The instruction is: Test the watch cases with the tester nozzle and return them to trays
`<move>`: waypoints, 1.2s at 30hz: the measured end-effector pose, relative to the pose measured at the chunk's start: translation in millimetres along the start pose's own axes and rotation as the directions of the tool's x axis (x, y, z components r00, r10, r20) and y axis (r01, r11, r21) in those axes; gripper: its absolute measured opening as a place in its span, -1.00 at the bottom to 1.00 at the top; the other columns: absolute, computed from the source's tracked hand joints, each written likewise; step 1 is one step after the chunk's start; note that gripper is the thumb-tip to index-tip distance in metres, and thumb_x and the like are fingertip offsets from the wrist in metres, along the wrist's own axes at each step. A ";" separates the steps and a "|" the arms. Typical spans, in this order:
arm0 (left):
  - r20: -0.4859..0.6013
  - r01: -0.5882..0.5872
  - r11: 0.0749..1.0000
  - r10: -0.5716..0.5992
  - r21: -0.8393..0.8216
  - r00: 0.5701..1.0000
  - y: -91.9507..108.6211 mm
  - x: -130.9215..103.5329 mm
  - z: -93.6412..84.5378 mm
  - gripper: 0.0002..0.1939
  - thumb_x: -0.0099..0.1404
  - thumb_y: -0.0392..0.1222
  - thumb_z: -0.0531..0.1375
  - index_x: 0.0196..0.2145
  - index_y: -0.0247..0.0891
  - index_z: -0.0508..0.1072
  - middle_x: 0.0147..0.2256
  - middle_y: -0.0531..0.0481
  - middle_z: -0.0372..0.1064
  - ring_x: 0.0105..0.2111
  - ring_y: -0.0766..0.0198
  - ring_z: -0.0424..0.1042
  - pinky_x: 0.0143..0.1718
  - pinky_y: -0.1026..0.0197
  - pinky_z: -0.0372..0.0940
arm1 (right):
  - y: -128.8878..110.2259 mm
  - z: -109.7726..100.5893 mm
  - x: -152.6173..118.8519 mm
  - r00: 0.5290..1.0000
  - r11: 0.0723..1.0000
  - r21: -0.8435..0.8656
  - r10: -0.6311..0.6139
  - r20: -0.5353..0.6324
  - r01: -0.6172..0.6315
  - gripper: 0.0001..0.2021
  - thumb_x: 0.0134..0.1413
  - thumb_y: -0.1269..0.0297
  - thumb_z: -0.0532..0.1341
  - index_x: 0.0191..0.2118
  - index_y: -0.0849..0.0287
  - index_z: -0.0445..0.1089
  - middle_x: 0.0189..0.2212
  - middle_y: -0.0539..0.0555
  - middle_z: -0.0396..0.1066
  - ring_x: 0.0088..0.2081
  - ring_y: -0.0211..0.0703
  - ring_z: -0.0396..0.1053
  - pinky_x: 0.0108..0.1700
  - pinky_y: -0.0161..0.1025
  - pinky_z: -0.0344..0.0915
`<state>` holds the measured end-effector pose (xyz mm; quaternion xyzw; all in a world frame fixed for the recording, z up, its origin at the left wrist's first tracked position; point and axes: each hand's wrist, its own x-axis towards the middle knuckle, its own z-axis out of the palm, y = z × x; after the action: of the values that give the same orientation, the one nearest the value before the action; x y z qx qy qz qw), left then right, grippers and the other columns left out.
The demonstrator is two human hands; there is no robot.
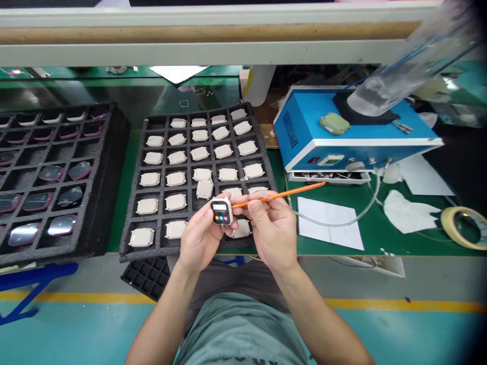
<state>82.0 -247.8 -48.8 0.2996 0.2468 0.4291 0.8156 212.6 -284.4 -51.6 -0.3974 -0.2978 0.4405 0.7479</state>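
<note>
My left hand (201,235) grips a cream smartwatch body (222,211) by its edges, its lit screen turned up with coloured round icons. Pinched in my right hand (276,230) is a thin orange stick-like tool (297,191), whose left end meets the right side of the watch. I cannot make out the exact tip. Both hands are above the front of a black foam tray (131,213) with compartments holding cream watch cases. One loose watch case (204,189) lies tilted across a divider just behind the watch I hold.
Left of it stands another foam tray (102,203) with purple-rimmed pieces. At right, a blue machine (297,116) carries a clear cylinder (375,94) and a greenish watch case (334,123). A clear tube (371,205), white paper (329,220) and tape roll (451,223) lie on the green bench.
</note>
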 end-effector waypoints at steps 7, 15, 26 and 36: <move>-0.021 -0.008 1.000 0.008 0.004 1.000 -1.1 1.1 0.2 -0.62 0.33 -0.07 0.39 0.01 -0.36 0.62 -0.27 -0.15 0.55 -0.35 0.24 0.49 -0.34 0.26 0.31 | 4.0 -1.9 -0.6 0.999 0.999 -0.037 0.035 0.000 -0.035 -0.80 0.23 0.09 0.42 -0.20 0.08 0.49 -0.24 0.06 0.67 -0.36 -0.13 0.61 -0.32 -0.17 0.61; -0.075 -0.111 0.983 0.124 0.149 0.989 11.3 -1.0 6.2 -0.62 0.37 -0.03 0.35 0.06 -0.26 0.62 -0.13 -0.20 0.60 -0.29 0.23 0.51 -0.31 0.26 0.36 | -14.6 -16.4 -2.0 0.985 0.988 -0.024 0.152 -0.080 -0.154 -0.71 0.16 0.07 0.44 -0.15 0.14 0.49 -0.37 0.01 0.61 -0.42 -0.28 0.53 -0.30 -0.33 0.53; 0.659 -0.643 -0.147 0.142 0.752 0.738 34.6 125.6 145.0 -0.61 0.37 -0.21 0.27 0.13 -0.32 0.54 0.06 -0.21 0.56 0.01 -0.01 0.49 -0.02 0.03 0.40 | -86.8 -143.3 -68.7 0.482 0.619 -0.695 0.765 0.427 -0.366 -0.82 0.16 0.18 0.37 -0.20 0.15 0.62 -0.52 0.01 0.57 -0.51 -0.30 0.33 -0.42 -0.35 0.18; 0.698 -0.614 -0.612 -0.136 0.499 0.703 -49.2 197.7 234.8 -0.71 0.44 -0.31 0.11 0.02 -0.42 0.54 0.03 -0.34 0.52 0.13 -0.19 0.37 0.03 -0.14 0.34 | -105.2 -217.5 -50.4 0.891 0.400 -0.848 -0.141 -0.432 -0.348 -0.55 0.14 -0.15 0.20 -0.21 0.15 0.61 -0.30 0.19 0.62 -0.34 0.00 0.48 -0.23 -0.13 0.35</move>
<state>364.9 -167.4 52.0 0.9729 0.1787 0.1450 -0.0217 408.1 -432.9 -76.5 -0.8452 -0.2860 0.1518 0.4251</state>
